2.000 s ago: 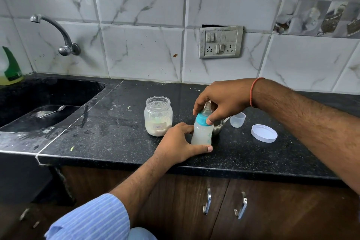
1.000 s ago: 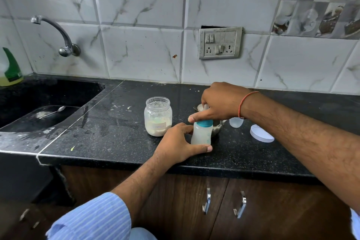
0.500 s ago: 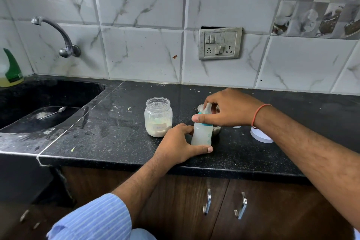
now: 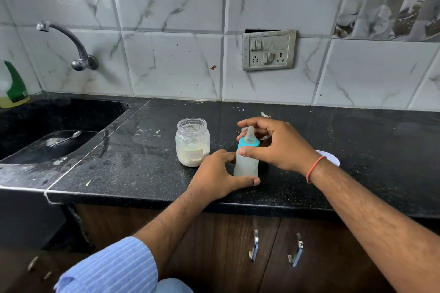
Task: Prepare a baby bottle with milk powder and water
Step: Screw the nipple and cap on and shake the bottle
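The baby bottle (image 4: 246,165) stands upright on the black counter (image 4: 133,169), holding cloudy whitish liquid, with a teal collar and a clear nipple on top. My left hand (image 4: 214,176) grips its lower body from the left, thumb across the front of the base. My right hand (image 4: 278,145) curls round the top from the right: the thumb presses just under the teal collar and the fingers arch behind the nipple. An open jar of milk powder (image 4: 192,143), lidless and about a third full, stands just left of the bottle.
A white lid (image 4: 332,158) lies behind my right wrist, partly hidden. A steel bowl (image 4: 265,137) peeks out behind the bottle. The sink (image 4: 47,123) with a spoon (image 4: 66,138) lies at left, under a tap (image 4: 71,40). A green-capped bottle (image 4: 13,88) stands far left.
My right hand has turned round the bottle's top, wrist swinging toward me, and now covers the small clear cup. The left hand and the bottle stayed in place.
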Demonstrator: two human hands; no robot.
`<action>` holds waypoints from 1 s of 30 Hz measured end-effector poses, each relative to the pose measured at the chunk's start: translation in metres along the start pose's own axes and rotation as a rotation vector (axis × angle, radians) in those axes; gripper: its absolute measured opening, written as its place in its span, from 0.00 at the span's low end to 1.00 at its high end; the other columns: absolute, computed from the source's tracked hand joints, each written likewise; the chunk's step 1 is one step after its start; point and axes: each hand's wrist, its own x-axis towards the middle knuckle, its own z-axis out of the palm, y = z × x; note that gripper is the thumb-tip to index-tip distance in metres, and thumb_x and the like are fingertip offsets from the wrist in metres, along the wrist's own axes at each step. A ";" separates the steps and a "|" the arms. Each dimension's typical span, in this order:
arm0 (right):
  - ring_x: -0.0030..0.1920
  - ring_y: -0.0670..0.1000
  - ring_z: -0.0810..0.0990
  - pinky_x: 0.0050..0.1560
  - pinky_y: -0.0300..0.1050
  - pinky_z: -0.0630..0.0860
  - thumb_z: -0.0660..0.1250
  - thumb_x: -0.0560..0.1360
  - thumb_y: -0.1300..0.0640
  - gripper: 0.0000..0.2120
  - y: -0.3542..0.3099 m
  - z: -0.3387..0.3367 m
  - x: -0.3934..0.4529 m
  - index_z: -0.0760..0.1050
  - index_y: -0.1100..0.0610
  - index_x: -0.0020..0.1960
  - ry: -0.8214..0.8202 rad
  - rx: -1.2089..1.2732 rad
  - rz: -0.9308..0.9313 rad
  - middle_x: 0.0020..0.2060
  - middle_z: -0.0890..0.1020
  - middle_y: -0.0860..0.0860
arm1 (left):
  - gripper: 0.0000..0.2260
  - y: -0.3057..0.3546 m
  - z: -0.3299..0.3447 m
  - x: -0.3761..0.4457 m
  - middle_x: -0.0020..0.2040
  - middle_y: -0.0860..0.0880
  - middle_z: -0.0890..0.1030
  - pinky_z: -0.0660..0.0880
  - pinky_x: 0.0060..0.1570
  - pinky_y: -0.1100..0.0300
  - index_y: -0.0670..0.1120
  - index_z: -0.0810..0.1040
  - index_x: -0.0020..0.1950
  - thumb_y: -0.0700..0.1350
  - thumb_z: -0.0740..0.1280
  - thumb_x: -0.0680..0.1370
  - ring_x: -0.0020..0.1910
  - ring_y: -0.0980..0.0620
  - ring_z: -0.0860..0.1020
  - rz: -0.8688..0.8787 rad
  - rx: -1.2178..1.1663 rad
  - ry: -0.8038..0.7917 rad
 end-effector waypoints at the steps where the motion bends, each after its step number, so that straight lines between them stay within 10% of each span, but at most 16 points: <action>1: 0.55 0.38 0.84 0.58 0.38 0.81 0.84 0.68 0.48 0.29 0.000 0.001 0.000 0.80 0.44 0.67 0.023 -0.025 0.014 0.54 0.87 0.40 | 0.31 0.001 0.000 0.000 0.54 0.59 0.82 0.78 0.49 0.60 0.56 0.85 0.62 0.69 0.82 0.65 0.53 0.58 0.80 -0.007 0.006 -0.003; 13: 0.57 0.50 0.80 0.54 0.39 0.79 0.79 0.71 0.43 0.29 0.027 0.055 -0.040 0.76 0.48 0.69 0.474 0.158 -0.072 0.57 0.79 0.46 | 0.28 0.004 -0.003 -0.002 0.50 0.58 0.81 0.72 0.44 0.63 0.58 0.84 0.65 0.64 0.84 0.68 0.46 0.57 0.79 0.030 -0.021 -0.008; 21: 0.69 0.51 0.80 0.70 0.61 0.77 0.70 0.78 0.52 0.19 0.039 0.059 -0.034 0.79 0.42 0.69 0.368 0.481 -0.028 0.66 0.83 0.46 | 0.28 -0.005 0.002 -0.002 0.49 0.58 0.82 0.73 0.43 0.63 0.59 0.87 0.60 0.70 0.81 0.65 0.46 0.60 0.80 0.058 -0.057 0.006; 25: 0.66 0.53 0.82 0.67 0.60 0.79 0.76 0.76 0.54 0.21 0.043 0.058 -0.035 0.80 0.47 0.68 0.381 0.474 -0.038 0.63 0.84 0.46 | 0.20 -0.004 0.000 -0.005 0.53 0.61 0.83 0.69 0.38 0.71 0.54 0.84 0.65 0.55 0.82 0.75 0.38 0.66 0.77 0.080 -0.122 -0.071; 30: 0.68 0.51 0.81 0.69 0.58 0.78 0.76 0.77 0.58 0.19 0.045 0.057 -0.032 0.82 0.47 0.66 0.344 0.537 -0.047 0.64 0.84 0.46 | 0.22 -0.003 -0.001 -0.009 0.34 0.69 0.80 0.67 0.32 0.71 0.50 0.82 0.68 0.49 0.81 0.76 0.29 0.63 0.74 0.067 -0.126 -0.086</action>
